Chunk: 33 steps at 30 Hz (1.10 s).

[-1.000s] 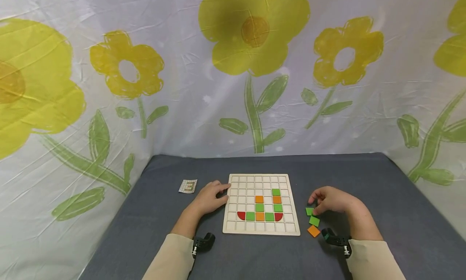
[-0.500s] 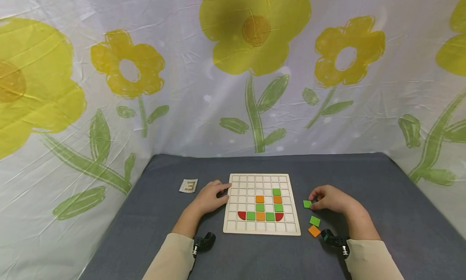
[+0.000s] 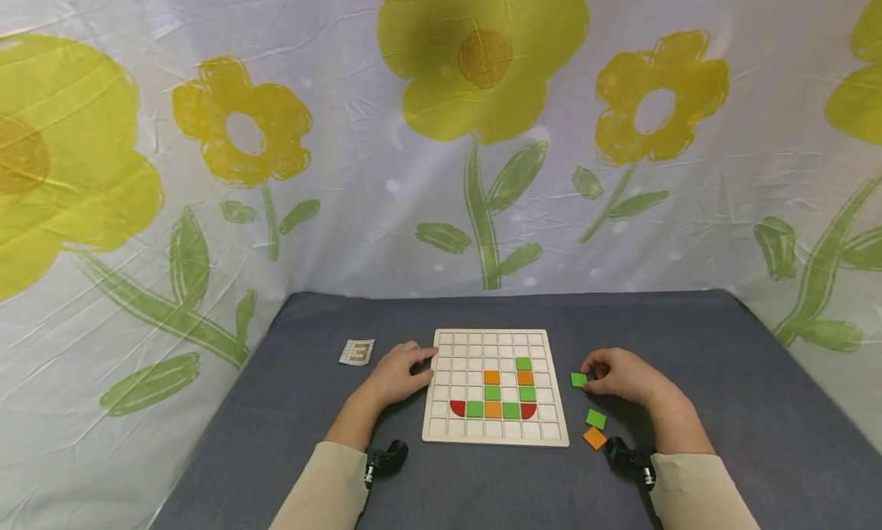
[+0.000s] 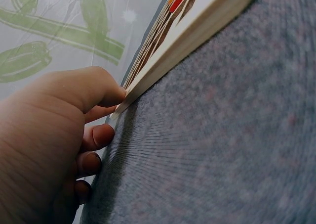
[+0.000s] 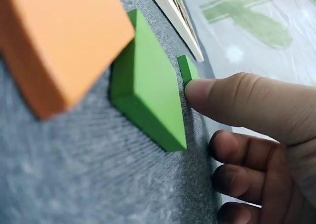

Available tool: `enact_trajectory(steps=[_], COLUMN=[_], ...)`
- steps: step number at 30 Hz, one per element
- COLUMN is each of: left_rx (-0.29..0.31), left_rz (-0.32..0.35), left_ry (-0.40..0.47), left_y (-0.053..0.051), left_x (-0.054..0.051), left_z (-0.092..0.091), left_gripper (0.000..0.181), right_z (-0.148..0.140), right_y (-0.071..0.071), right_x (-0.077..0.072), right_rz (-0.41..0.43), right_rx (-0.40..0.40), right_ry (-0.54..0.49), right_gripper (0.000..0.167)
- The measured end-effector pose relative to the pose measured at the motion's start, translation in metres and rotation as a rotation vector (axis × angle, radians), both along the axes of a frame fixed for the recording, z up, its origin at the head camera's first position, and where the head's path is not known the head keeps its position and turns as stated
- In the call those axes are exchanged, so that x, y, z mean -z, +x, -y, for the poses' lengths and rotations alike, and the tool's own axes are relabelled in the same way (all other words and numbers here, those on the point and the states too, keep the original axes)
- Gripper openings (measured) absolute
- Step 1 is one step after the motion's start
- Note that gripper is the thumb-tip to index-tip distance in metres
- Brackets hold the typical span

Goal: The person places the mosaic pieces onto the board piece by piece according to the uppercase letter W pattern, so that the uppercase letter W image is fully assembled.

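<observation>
A light wooden grid board [image 3: 494, 441] lies flat on the table, with green, orange and red tiles in some of its squares. My left hand [image 3: 398, 373] rests at its left side, index finger and thumb touching the edge; in the left wrist view the thumb [image 4: 106, 88] meets the board's rim [image 4: 168, 61]. Right of the board, my right hand [image 3: 623, 374] pinches a green square tile [image 3: 578, 380] between thumb and fingers. The right wrist view shows the thumb [image 5: 242, 98] against that green tile [image 5: 185, 69], mostly hidden behind it.
Nearer the right wrist lie another green tile [image 3: 596, 419] and an orange tile [image 3: 594, 438]. A small card [image 3: 357, 352] with a printed grid pattern is left of the board. Behind the dark cloth-covered table [image 3: 510, 484] hangs a flowered curtain [image 3: 344, 170].
My right hand has taken hold of a green tile and shifted it away from the other loose tiles, farther back and slightly left. The left hand stays at the board's edge.
</observation>
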<state>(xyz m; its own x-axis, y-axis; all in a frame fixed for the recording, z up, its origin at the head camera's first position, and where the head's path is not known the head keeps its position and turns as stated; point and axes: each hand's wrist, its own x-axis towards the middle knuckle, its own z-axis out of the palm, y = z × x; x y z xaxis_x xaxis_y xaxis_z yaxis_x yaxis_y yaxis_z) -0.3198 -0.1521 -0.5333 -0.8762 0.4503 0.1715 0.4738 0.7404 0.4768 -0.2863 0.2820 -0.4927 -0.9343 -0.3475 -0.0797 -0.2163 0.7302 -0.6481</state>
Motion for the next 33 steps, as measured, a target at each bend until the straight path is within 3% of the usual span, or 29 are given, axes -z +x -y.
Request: enact_trajectory(steps=[9, 22, 33], left_rx=[0.008, 0.017, 0.011], left_rz=[0.004, 0.014, 0.002], left_ry=[0.006, -0.002, 0.022], left_y=[0.001, 0.001, 0.0], left_x=[0.0, 0.001, 0.0], left_z=[0.001, 0.002, 0.001], left_gripper=[0.045, 0.045, 0.044], right_z=[0.007, 0.038, 0.078], right_y=[0.001, 0.018, 0.013], right_x=[-0.005, -0.06, -0.084], right_rz=[-0.056, -0.147, -0.163], right_rx=[0.023, 0.0, -0.078], right_ry=[0.029, 0.016, -0.007], right_gripper=[0.019, 0.018, 0.02])
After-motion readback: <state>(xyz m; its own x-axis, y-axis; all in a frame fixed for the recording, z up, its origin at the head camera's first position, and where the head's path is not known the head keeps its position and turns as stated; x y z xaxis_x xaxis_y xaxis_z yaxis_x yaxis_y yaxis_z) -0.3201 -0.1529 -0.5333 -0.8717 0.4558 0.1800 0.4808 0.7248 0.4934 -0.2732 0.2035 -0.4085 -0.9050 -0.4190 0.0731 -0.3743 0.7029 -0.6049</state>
